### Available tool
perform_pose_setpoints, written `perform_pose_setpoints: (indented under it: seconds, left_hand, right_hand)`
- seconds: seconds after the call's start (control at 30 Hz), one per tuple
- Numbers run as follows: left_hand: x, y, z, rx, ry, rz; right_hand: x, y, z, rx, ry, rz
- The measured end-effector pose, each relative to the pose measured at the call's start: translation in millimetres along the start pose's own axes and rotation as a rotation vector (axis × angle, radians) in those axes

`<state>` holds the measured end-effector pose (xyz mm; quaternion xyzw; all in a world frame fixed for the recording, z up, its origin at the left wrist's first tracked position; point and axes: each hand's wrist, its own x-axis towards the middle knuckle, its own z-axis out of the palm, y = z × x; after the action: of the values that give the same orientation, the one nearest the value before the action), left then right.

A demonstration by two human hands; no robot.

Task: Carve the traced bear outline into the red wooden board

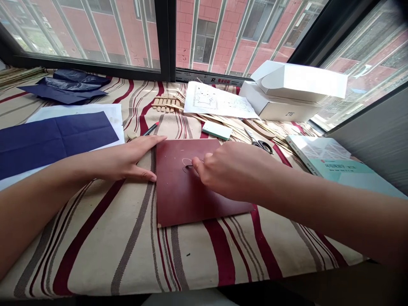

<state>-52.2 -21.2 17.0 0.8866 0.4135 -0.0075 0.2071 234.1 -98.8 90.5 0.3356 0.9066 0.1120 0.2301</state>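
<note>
A dark reddish-brown, smooth square sheet [181, 197] lies flat on the striped cloth in front of me. Faint light outlines and a small curved cut or line show near its upper middle. My right hand [219, 168] is closed around a thin dark pointed tool [189, 166], whose tip touches the sheet beside those marks; most of the tool is hidden in the fist, so its kind cannot be made out. At the sheet's left edge, my left hand [137, 159] rests with thumb and fingers spread, touching the edge and holding nothing.
Behind the sheet are a green-and-white block [217, 130], scissors [263, 144], a drawing on paper [219, 101], thin wooden strips and a white box [283, 104]. A book [338, 163] lies right; dark blue paper [60, 138] left. A red-tipped pencil [151, 128] sits beyond my left hand.
</note>
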Motion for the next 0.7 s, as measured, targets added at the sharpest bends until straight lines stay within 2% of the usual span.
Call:
perform_pose_setpoints:
  seconds: [0.2,0.37,0.47,0.7]
  left_hand:
    - [-1,3,-1.5,0.017,-0.013,-0.014]
    - [-1,5,-1.3,0.007,-0.024,-0.021]
    - [0,5,-0.9,0.011,-0.028,-0.017]
    - [-1,6,-1.1,0.007,-0.039,-0.021]
  right_hand:
    - [4,1,-2,0.056,-0.039,0.04]
    - [0,8,8,0.095,0.001,0.062]
    - [-5,10,12,0.105,-0.02,0.072]
    - [-6,10,10,0.046,-0.029,0.029]
